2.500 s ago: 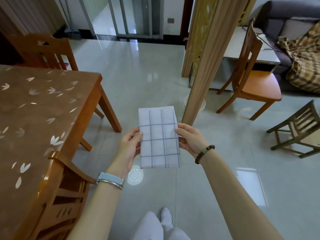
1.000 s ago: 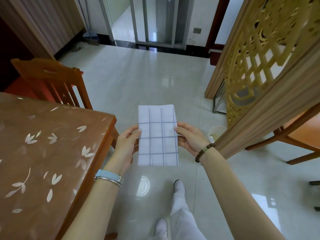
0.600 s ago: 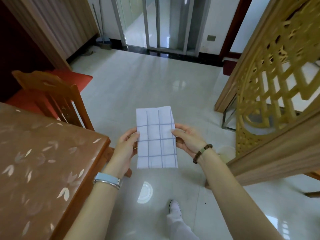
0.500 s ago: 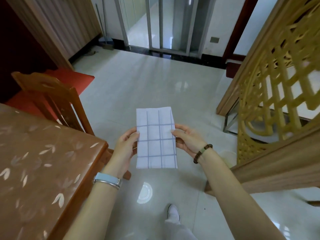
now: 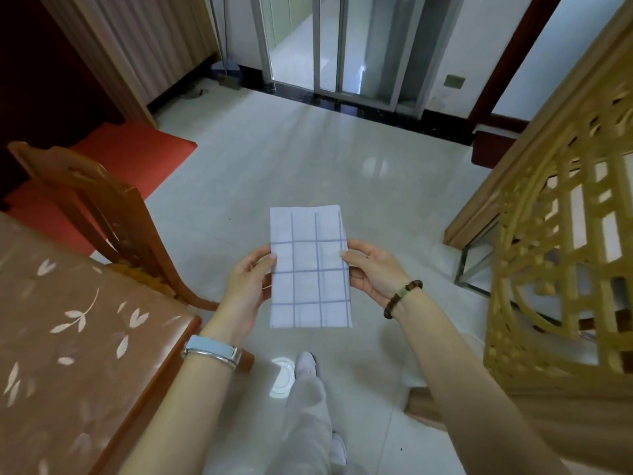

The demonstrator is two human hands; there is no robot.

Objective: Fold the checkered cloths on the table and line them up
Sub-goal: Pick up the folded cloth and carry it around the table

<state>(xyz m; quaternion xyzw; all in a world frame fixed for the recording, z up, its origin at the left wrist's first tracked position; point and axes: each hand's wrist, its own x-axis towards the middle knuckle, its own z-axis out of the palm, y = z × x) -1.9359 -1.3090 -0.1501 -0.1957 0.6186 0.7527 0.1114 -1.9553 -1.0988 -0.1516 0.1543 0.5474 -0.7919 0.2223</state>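
Trouser legs in pale fabric and a white shoe (image 5: 306, 363) fill the bottom of the view, stepping on a glossy tiled floor (image 5: 308, 159). Two bare forearms reach forward above them, the left with a light blue wristband (image 5: 212, 349) and the right with a beaded bracelet (image 5: 402, 298).

The left hand (image 5: 246, 289) pinches the left edge of the checkered cloth (image 5: 310, 269), thumb on the front and fingers behind. The right hand (image 5: 373, 272) grips the right edge the same way, thumb tip on the face and fingers curled behind. The cloth is folded into a tall narrow rectangle, white with thin blue grid lines, and is held flat and upright in the air between the hands. It hangs over the floor, to the right of the table's corner and not touching it.

The table (image 5: 68, 337) lies at the left, under a brown cover printed with pale leaves. A wooden chair (image 5: 102, 207) stands at its far side. At the right rises a carved yellow lattice screen (image 5: 555, 269) in a wooden frame.

Farther off, a red mat (image 5: 113, 166) lies on the floor behind the chair, and a sliding glass door (image 5: 342, 46) closes the far end of the room.
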